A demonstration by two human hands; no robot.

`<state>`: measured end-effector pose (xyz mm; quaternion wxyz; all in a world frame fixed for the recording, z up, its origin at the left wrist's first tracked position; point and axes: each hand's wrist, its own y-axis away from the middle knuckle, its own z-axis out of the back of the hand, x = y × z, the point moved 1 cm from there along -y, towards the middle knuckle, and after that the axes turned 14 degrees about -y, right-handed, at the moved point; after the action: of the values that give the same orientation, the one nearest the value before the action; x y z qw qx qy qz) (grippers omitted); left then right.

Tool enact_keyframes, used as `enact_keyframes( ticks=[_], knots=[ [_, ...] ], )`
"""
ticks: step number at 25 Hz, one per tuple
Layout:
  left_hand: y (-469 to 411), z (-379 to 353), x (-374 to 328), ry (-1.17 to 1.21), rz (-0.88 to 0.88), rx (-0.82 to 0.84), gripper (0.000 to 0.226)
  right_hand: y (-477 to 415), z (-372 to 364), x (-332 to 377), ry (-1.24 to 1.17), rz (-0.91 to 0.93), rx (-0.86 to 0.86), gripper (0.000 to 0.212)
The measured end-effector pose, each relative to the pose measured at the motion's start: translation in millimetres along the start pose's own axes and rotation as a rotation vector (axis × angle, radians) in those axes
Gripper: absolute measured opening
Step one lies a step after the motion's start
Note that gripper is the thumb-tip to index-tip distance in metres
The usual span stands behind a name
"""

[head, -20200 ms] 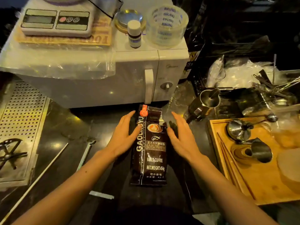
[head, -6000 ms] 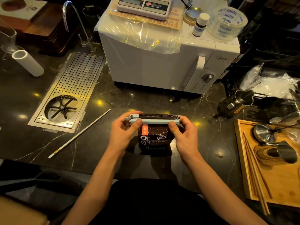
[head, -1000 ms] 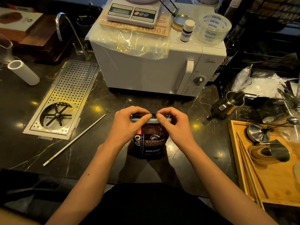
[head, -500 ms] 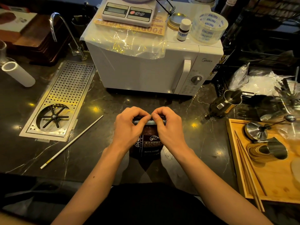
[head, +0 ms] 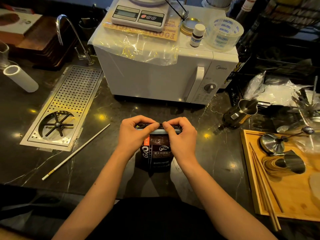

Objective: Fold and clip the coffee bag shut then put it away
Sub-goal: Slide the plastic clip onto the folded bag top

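The coffee bag (head: 156, 156) stands upright at the frame's centre on the dark counter (head: 107, 153), a pale clip (head: 161, 131) across its folded top. The left hand (head: 135, 134) and right hand (head: 181, 135) pinch that clip, fingers curled tight. A white microwave (head: 155, 75) sits above.

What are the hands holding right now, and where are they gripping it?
Both hands, left hand and right hand, pinch the clip along the coffee bag's folded top edge.
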<state>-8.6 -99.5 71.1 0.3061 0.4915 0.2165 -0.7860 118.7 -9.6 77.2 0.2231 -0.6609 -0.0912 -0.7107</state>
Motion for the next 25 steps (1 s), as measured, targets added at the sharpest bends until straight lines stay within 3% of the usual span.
enact_keyframes(
  ticks=[8,13,18,22,25],
  knots=[
    [-4.5,1.6,6.9,-0.024,0.01,0.057,0.009,-2.9,3.7,-1.6,-0.065,-0.054,0.065,0.016],
    [0.1,-2.6,7.4,0.073,0.077,-0.019,0.007,-4.1,1.0,-5.8,-0.035,-0.05,-0.004,0.013],
    [0.3,-6.0,9.6,0.124,0.086,-0.051,0.008,0.3,3.4,-13.6,-0.181,-0.123,-0.134,0.009],
    [3.8,-7.8,11.9,0.163,0.118,-0.05,0.008,-3.5,9.4,-16.4,-0.208,-0.168,-0.022,0.001],
    [2.5,-7.8,13.5,0.128,0.112,-0.028,0.01,-7.1,16.1,-18.0,-0.187,-0.172,0.034,0.008]
  ],
)
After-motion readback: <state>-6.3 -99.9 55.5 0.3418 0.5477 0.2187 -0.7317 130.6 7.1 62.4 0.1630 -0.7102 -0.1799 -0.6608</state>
